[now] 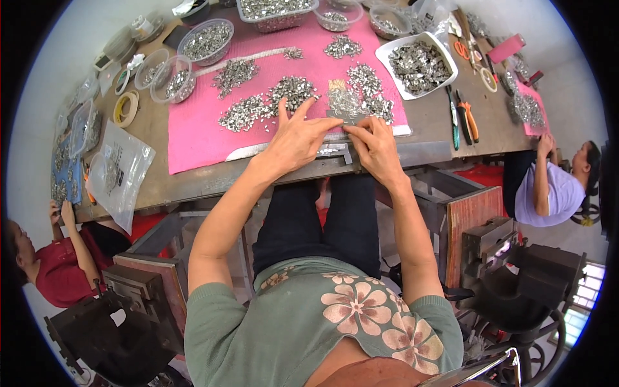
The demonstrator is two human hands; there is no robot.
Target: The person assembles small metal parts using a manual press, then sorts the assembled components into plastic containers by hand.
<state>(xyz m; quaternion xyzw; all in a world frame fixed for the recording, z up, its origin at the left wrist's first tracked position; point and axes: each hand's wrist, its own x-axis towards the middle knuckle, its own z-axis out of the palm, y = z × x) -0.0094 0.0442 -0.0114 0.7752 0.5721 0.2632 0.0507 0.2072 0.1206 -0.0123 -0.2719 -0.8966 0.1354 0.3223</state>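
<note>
Both hands meet at the near edge of a small grey plate [349,118], which carries rows of small metal parts [345,100] and some thin tan strips. My left hand [293,143] pinches at the plate's near left side, its other fingers spread over the pink cloth. Thumb and forefinger of my right hand [376,147] are pressed together at the near right corner; whatever sits between the fingertips is too small to make out. Loose piles of silvery metal pieces [293,92] lie just beyond my left hand, and another pile [365,84] flanks the plate's right side.
The pink cloth [193,145] covers the bench's middle. A white tray of metal pieces [419,66], green-handled pliers [454,119] and orange-handled pliers [469,119] are at right. Clear tubs [206,42] and a plastic bag [119,164] are at left. Co-workers sit on both sides.
</note>
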